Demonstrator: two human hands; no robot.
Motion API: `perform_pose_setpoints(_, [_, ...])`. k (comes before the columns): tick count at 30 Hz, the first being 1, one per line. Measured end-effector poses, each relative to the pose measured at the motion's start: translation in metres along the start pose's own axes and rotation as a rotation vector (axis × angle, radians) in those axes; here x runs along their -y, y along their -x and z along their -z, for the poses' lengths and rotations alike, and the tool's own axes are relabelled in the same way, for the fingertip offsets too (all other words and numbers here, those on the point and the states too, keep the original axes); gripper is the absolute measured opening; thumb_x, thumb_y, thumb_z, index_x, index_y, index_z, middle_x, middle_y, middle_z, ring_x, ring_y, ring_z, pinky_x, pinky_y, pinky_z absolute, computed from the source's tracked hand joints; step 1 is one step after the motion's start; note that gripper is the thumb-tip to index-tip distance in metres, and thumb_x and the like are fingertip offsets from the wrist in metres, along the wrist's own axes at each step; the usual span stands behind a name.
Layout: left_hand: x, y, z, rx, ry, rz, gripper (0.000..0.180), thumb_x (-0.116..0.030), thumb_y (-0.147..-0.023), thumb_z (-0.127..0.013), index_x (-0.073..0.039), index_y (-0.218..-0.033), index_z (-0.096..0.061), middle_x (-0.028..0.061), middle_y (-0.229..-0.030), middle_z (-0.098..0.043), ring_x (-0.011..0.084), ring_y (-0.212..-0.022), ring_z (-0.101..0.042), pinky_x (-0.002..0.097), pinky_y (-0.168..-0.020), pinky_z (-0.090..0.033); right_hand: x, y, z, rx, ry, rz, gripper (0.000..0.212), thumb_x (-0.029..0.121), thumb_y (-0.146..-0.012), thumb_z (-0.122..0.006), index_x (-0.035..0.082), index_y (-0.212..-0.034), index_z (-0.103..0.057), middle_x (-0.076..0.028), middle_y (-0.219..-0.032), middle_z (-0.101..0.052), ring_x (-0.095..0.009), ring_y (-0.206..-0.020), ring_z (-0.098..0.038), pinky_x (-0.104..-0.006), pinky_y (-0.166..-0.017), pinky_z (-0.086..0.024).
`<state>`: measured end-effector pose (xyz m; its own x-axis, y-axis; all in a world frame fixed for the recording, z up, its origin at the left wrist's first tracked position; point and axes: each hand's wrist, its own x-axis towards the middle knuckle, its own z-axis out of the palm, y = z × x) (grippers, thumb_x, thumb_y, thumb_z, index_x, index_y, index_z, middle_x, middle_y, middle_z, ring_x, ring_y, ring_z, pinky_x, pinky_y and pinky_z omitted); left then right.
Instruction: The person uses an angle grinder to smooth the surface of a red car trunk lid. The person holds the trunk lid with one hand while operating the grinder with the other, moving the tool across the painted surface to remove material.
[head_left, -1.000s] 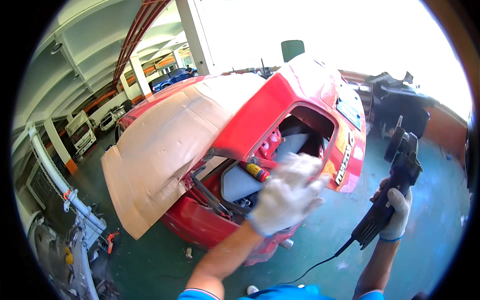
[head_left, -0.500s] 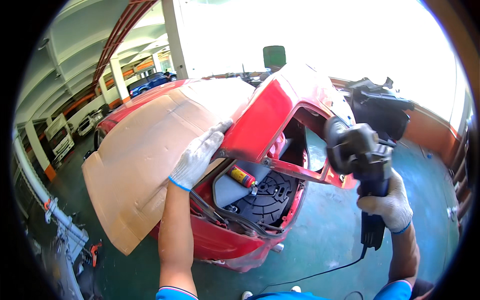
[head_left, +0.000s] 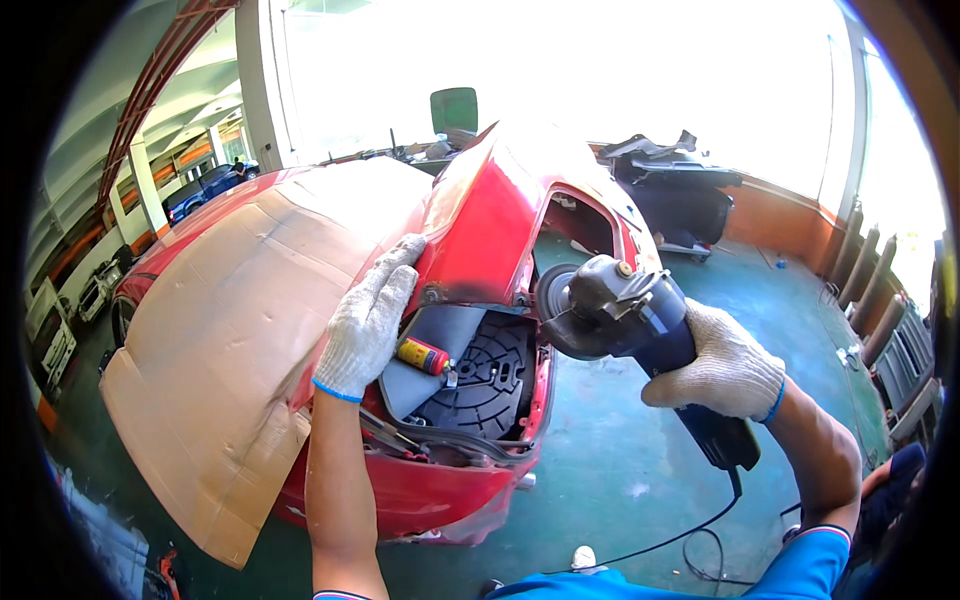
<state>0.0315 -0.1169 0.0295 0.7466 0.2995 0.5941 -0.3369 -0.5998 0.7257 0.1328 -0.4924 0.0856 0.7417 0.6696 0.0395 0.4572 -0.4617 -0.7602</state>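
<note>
My right hand [head_left: 728,362], in a white knit glove, grips the dark body of a corded angle grinder [head_left: 640,312]. The grinder's disc sits close to the window opening of a raised red car panel [head_left: 472,232]; whether they touch, I cannot tell. My left hand [head_left: 366,322], also gloved, lies with fingers stretched along the panel's left lower edge, over a sheet of brown cardboard [head_left: 235,310] that drapes across the red car [head_left: 410,490]. Below the panel, the open trunk shows a small red and yellow fire extinguisher [head_left: 424,356] and a round black liner [head_left: 482,375].
The grinder's black cord [head_left: 690,530] trails over the green floor [head_left: 620,450]. Dark car parts [head_left: 675,195] are stacked at the back right. Gas cylinders [head_left: 868,270] line the right wall. Part of another person [head_left: 895,490] shows at the lower right. A blue car [head_left: 205,190] stands far left.
My view has swung to the right. The grinder has tilted, its head now leaning left toward the panel's opening. My left hand keeps its place at the panel's edge.
</note>
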Motion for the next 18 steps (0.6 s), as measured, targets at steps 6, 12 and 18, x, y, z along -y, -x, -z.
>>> perform_pose_setpoints(6, [-0.006,0.002,0.002,-0.043,-0.038,-0.026,0.044,-0.027,-0.115,-0.053,-0.002,-0.149,-0.064,0.0147,-0.150,-0.067,0.0228,-0.142,-0.060,0.0348,-0.121,-0.042,0.023,0.002,-0.003,0.014,0.049,0.050,0.063,0.031,-0.069,-0.088,0.002,-0.119,-0.067,-0.009,-0.097,-0.069,-0.022,-0.088,-0.066,-0.0360,-0.084,-0.055])
perform_pose_setpoints(12, [0.004,-0.001,0.000,-0.053,-0.017,-0.027,0.044,-0.028,-0.115,-0.054,-0.002,-0.149,-0.064,0.0149,-0.150,-0.067,0.0232,-0.142,-0.060,0.0351,-0.121,-0.042,0.022,-0.004,-0.005,0.004,0.078,0.006,0.062,0.031,-0.069,-0.087,0.001,-0.119,-0.065,-0.010,-0.096,-0.069,-0.023,-0.087,-0.066,-0.0365,-0.084,-0.056])
perform_pose_setpoints(18, [0.004,-0.001,-0.002,-0.057,-0.028,-0.045,0.044,-0.028,-0.114,-0.054,-0.002,-0.148,-0.065,0.0146,-0.150,-0.067,0.0234,-0.143,-0.060,0.0350,-0.122,-0.041,0.021,0.001,-0.011,-0.031,0.110,0.047,0.061,0.032,-0.069,-0.087,0.001,-0.117,-0.065,-0.011,-0.094,-0.070,-0.024,-0.086,-0.066,-0.0372,-0.083,-0.056])
